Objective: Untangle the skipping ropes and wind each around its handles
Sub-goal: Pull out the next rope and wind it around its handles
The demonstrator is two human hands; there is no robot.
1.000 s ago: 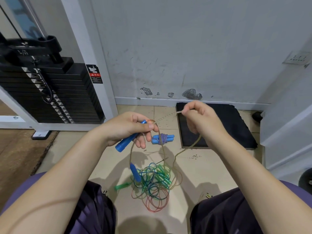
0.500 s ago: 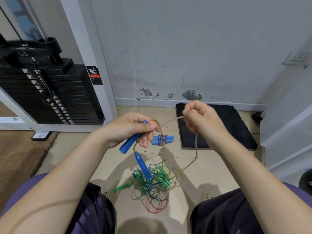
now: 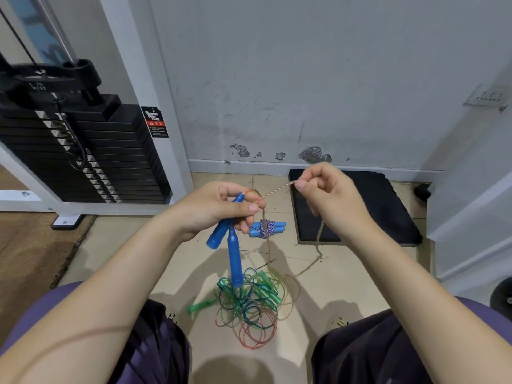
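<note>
On the floor between the person's knees lies a tangle of ropes point(image 3: 249, 306), above it the left hand point(image 3: 216, 209) grips a blue handle point(image 3: 221, 231) with a second handle point(image 3: 235, 261) dangling, the right hand point(image 3: 329, 195) pinches the twisted rope point(image 3: 274, 191) taut, and beyond lies a wound rope bundle point(image 3: 266, 229).

A black weight stack point(image 3: 83, 156) in a white machine frame point(image 3: 144, 87) is seen at the left, with a red-and-black warning label point(image 3: 155, 121) fixed to the frame. A black foam pad point(image 3: 368, 206) is laid on the tiled floor point(image 3: 116, 245) against the scuffed white wall point(image 3: 304, 79). A wall socket point(image 3: 486, 97) is mounted at the right.
</note>
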